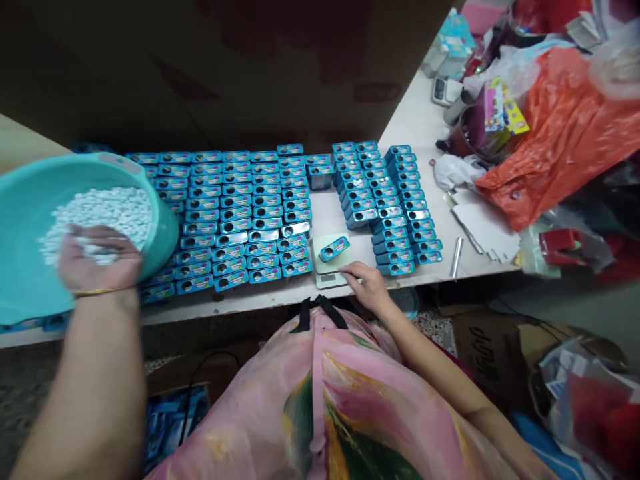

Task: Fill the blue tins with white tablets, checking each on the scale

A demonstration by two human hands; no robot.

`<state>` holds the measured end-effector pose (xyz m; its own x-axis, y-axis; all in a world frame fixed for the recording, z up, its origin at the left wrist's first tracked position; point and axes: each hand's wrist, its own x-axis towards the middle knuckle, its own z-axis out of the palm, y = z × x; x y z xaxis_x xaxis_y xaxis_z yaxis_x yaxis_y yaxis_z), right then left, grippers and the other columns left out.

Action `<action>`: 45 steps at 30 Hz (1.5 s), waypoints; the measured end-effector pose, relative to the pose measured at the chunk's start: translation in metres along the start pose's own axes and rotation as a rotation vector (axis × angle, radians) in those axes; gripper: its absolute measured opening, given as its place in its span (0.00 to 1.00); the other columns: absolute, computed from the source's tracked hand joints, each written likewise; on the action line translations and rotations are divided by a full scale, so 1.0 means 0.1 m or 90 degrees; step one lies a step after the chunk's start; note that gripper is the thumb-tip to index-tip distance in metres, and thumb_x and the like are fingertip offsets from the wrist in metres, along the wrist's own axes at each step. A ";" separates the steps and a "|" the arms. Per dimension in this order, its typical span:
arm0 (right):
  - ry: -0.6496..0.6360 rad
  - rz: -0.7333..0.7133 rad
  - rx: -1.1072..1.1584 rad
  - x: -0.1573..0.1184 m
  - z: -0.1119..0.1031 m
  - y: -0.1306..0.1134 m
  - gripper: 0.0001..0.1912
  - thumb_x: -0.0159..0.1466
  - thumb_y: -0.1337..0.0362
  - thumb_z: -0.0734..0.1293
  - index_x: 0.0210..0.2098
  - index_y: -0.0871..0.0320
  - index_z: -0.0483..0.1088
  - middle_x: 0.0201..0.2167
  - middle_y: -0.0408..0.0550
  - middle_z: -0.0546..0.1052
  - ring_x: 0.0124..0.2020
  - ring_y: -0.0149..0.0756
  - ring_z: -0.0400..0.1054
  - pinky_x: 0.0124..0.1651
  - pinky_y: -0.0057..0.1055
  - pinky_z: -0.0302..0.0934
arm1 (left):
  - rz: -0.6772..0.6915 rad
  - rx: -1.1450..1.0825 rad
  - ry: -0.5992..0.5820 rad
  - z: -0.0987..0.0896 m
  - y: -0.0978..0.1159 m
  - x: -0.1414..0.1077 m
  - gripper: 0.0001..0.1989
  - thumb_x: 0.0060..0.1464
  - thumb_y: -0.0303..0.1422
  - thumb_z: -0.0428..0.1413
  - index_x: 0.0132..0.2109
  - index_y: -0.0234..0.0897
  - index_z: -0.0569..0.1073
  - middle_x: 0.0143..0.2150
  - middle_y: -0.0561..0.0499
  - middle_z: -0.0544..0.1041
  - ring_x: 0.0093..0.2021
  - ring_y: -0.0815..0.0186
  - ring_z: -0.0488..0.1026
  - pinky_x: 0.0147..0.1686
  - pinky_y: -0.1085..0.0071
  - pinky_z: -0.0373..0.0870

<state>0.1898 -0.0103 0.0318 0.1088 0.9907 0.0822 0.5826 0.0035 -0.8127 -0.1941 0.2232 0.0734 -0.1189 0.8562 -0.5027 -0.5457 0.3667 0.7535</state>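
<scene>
**Small white tablets** (95, 217) lay heaped in a teal plastic basin (163, 233), which sat tilted toward you at the left of the view, overlapping the nearest rows of tins. Your left hand (100, 257) was inside the basin, its fingers curled and cupped around a small mound of the tablets, with a gold bangle (97, 291) at the wrist. What supported the basin could not be told.

Your right hand (365, 285) rested at the front of the desk (225, 311), its fingers loosely spread and holding nothing. Its fingertips lay at the edge of a digital scale (327, 280), though you could not tell whether they touched it. One blue tin (334, 249) sat aslant on the scale's pale green tray.

Rows of matching blue tins (235, 213), each with a dark oval opening, stood close together to the left of the scale, and further columns of tins (400, 213) stood to its right. Beyond them on the desk lay a silver cylinder (456, 257) and white card sheets (485, 227). An orange plastic bag (545, 140) lay heaped at the far right. Below the desk were your pink patterned garment (320, 413) and a cardboard box (487, 353).
</scene>
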 end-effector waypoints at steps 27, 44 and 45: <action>-0.141 -0.007 0.286 1.31 -0.10 0.07 0.09 0.53 0.62 0.66 0.32 0.61 0.71 0.23 0.39 0.70 0.23 0.25 0.64 0.29 0.25 0.60 | -0.271 -0.261 -0.056 1.42 -2.12 -0.89 0.08 0.55 0.26 0.46 0.34 0.30 0.69 0.31 0.45 0.76 0.36 0.65 0.74 0.39 0.66 0.72; -0.220 -0.136 -0.205 0.77 0.06 0.48 0.12 0.59 0.69 0.59 0.40 0.58 0.71 0.36 0.50 0.71 0.38 0.34 0.65 0.41 0.29 0.59 | -0.273 -0.258 0.006 0.67 -2.05 -1.27 0.08 0.55 0.26 0.47 0.35 0.28 0.71 0.31 0.44 0.76 0.37 0.63 0.74 0.38 0.65 0.74; -0.232 -0.138 -0.227 0.78 0.08 0.48 0.13 0.60 0.69 0.59 0.41 0.58 0.71 0.37 0.50 0.71 0.38 0.34 0.65 0.41 0.29 0.59 | -0.272 -0.256 0.007 0.66 -2.05 -1.28 0.08 0.55 0.26 0.47 0.35 0.28 0.71 0.31 0.44 0.76 0.37 0.63 0.74 0.38 0.65 0.74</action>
<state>0.2201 0.0677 -0.0053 -0.2924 0.9558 -0.0312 0.8046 0.2283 -0.5482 -0.0128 0.0628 0.0113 0.1730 0.6579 -0.7330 -0.8186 0.5099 0.2644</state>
